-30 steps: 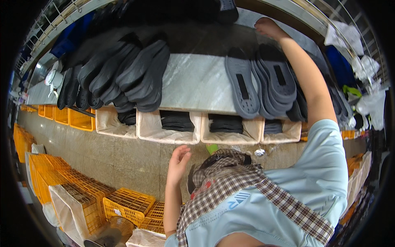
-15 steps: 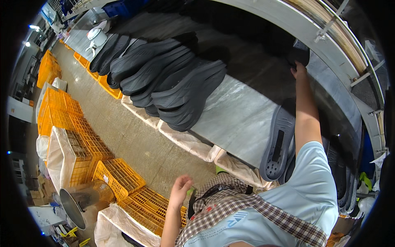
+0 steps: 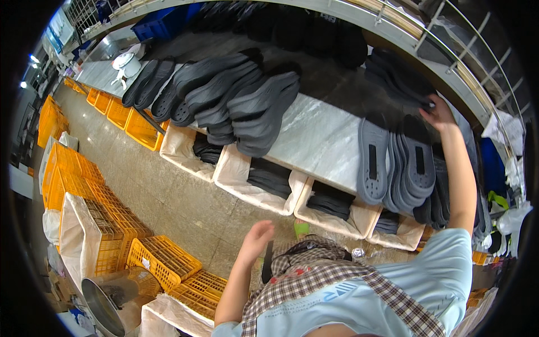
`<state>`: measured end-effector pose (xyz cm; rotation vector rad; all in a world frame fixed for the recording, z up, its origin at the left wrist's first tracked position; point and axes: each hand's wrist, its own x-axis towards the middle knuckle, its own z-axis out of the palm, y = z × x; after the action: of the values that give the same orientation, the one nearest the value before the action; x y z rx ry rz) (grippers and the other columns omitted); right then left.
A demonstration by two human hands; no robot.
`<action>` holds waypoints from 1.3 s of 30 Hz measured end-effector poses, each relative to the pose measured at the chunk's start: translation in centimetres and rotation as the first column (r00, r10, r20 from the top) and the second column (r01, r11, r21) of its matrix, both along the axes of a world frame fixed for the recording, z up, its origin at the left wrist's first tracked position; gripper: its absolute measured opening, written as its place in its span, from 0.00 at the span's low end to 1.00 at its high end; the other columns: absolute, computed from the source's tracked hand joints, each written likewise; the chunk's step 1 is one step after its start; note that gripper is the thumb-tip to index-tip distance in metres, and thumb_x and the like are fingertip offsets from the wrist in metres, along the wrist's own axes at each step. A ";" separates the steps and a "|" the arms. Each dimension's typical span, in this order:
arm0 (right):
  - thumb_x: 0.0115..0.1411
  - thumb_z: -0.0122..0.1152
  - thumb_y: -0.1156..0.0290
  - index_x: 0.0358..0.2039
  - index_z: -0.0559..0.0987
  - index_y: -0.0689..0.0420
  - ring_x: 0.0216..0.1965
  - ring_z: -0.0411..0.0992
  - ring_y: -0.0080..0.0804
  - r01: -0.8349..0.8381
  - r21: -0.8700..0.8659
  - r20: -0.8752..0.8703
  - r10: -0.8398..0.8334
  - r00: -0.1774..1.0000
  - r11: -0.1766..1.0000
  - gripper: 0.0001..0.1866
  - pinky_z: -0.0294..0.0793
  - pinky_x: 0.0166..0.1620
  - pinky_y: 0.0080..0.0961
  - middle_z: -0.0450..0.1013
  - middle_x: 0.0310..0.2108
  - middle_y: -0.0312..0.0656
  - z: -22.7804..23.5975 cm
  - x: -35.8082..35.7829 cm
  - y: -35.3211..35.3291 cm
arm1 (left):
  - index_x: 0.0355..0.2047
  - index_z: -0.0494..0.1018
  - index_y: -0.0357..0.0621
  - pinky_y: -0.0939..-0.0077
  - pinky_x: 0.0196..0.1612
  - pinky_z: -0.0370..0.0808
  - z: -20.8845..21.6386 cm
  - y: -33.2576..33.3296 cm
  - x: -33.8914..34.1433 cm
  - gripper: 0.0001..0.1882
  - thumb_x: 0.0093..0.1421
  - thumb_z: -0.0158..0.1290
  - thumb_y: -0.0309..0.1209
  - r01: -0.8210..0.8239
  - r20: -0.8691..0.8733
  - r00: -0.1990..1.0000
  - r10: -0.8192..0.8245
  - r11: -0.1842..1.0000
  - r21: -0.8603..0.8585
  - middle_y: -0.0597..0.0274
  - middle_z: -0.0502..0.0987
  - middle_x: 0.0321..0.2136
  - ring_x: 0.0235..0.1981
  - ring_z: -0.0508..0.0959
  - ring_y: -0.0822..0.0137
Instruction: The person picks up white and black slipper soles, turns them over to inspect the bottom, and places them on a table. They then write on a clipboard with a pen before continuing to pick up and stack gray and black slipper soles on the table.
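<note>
My right hand (image 3: 441, 115) is stretched out to the far right side of the table. Its fingers close on the near end of a dark shoe sole (image 3: 401, 84), which is in shadow and slightly blurred. Just left of that arm, grey shoe soles (image 3: 372, 168) stand in rows along the table edge, their toes toward me. My left hand (image 3: 258, 238) hangs in the air in front of my checked apron (image 3: 314, 281), its fingers loosely stretched and holding nothing. Overlapping piles of black soles (image 3: 261, 109) rest on the left half of the grey marble-look table (image 3: 325, 132).
Lined crates (image 3: 255, 194) with dark soles stand under the table's near edge. Orange crates (image 3: 163, 258) and a metal drum (image 3: 106, 306) are at the lower left. A white pot (image 3: 128, 64) and a blue bin (image 3: 163, 23) stand at the far left. A metal rail (image 3: 387, 19) borders the back.
My right hand has come nearer and rightward, now with a dark sole at its fingers. My view has shifted, showing more crates below the table. The left hand stays raised and empty.
</note>
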<state>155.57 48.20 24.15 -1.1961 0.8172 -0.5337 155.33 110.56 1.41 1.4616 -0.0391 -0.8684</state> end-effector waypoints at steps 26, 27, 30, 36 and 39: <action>0.37 0.74 0.47 0.60 0.56 0.61 0.57 0.56 0.54 -0.397 -0.884 -0.310 0.945 0.102 -0.247 0.56 0.58 0.58 0.46 0.55 0.56 0.55 -12.0 -5.8 51.1 | 0.48 0.68 0.39 0.63 0.43 0.77 5.8 11.2 -0.1 0.27 0.56 0.54 0.46 -0.672 -0.305 0.671 0.675 0.381 -0.635 0.56 0.75 0.41 0.42 0.77 0.61; 0.37 0.73 0.44 0.59 0.57 0.61 0.56 0.57 0.52 -0.463 -0.859 -0.288 0.954 0.088 -0.217 0.55 0.58 0.58 0.44 0.58 0.55 0.54 -11.9 -5.0 51.2 | 0.48 0.68 0.39 0.64 0.43 0.77 5.9 12.0 -0.2 0.26 0.57 0.54 0.45 -0.640 -0.240 0.693 0.679 0.429 -0.637 0.56 0.75 0.41 0.41 0.77 0.61; 0.50 0.65 0.48 0.59 0.59 0.60 0.54 0.62 0.40 -0.605 -0.792 -0.002 0.990 0.144 0.086 0.43 0.60 0.56 0.35 0.64 0.52 0.46 -11.4 -3.2 52.6 | 0.49 0.67 0.37 0.64 0.44 0.77 6.4 12.9 -1.1 0.26 0.57 0.53 0.44 -0.553 -0.103 0.725 0.681 0.486 -0.677 0.55 0.75 0.42 0.42 0.77 0.61; 0.55 0.63 0.58 0.62 0.57 0.59 0.53 0.60 0.33 -0.845 -0.523 0.073 0.994 0.079 0.106 0.39 0.61 0.54 0.28 0.58 0.57 0.45 -8.3 -1.5 55.7 | 0.54 0.64 0.36 0.66 0.47 0.75 6.6 12.1 -1.8 0.28 0.58 0.54 0.41 -0.474 -0.033 0.768 0.640 0.533 -0.701 0.53 0.73 0.47 0.45 0.76 0.61; 0.52 0.66 0.57 0.63 0.53 0.61 0.58 0.56 0.38 -0.841 -0.539 -0.031 0.998 0.062 0.036 0.45 0.58 0.58 0.32 0.55 0.58 0.48 -7.4 -1.8 56.4 | 0.55 0.62 0.36 0.66 0.49 0.74 5.9 12.2 -2.0 0.28 0.57 0.55 0.35 -0.516 -0.044 0.757 0.652 0.555 -0.652 0.54 0.71 0.49 0.47 0.74 0.61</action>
<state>153.76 104.56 16.80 -1.6871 -0.6503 0.2948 153.38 122.72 7.26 0.8029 0.0104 -0.0914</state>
